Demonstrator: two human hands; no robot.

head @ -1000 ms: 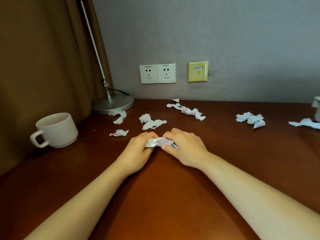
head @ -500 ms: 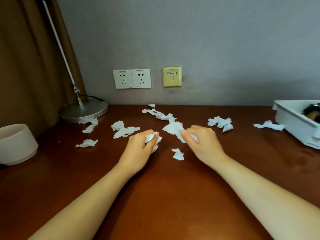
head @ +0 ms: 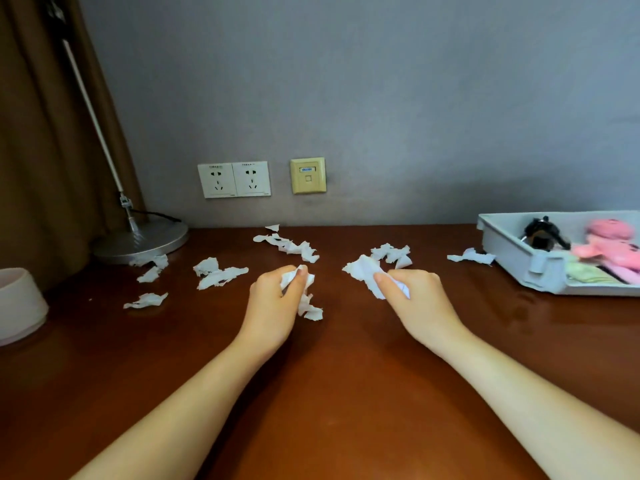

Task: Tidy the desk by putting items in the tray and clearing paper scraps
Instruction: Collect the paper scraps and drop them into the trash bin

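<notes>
Reddish-brown wooden desk (head: 329, 393), glossy, set against a grey wall (head: 381, 98); contents listed from left. Brown curtain (head: 41, 150) at far left. Pale ribbed cup (head: 19, 304), cut off by the frame edge, near the desk's left side. Desk lamp: round silver base (head: 142, 241) at the back left corner, thin stem rising leftward, black cord behind. Torn white paper scraps, loose on the desk: two pieces (head: 150, 266) touching the lamp base's front edge; one piece (head: 145, 301) nearer the viewer; a pair (head: 218, 276) to their right; a strung-out cluster (head: 287, 244) near the wall. Double white socket (head: 234, 179) and yellowed data port (head: 308, 175) on the wall above that cluster. Left hand (head: 273, 299), fingers and thumb closed on a crumpled scrap (head: 304, 292) that trails down to the desk. Right hand (head: 415, 299), well apart from the left, thumb and fingers pinched on a larger scrap (head: 363, 273) sticking out leftward. Further cluster (head: 393, 254) just behind the right hand; single scrap (head: 471, 257) touching or just beside the tray's near corner. Light grey plastic tray (head: 512, 251) at the right edge, holding a black object (head: 542, 233), a pink soft toy (head: 609, 240) and pale green and pink items (head: 588, 275) of unclear kind.
</notes>
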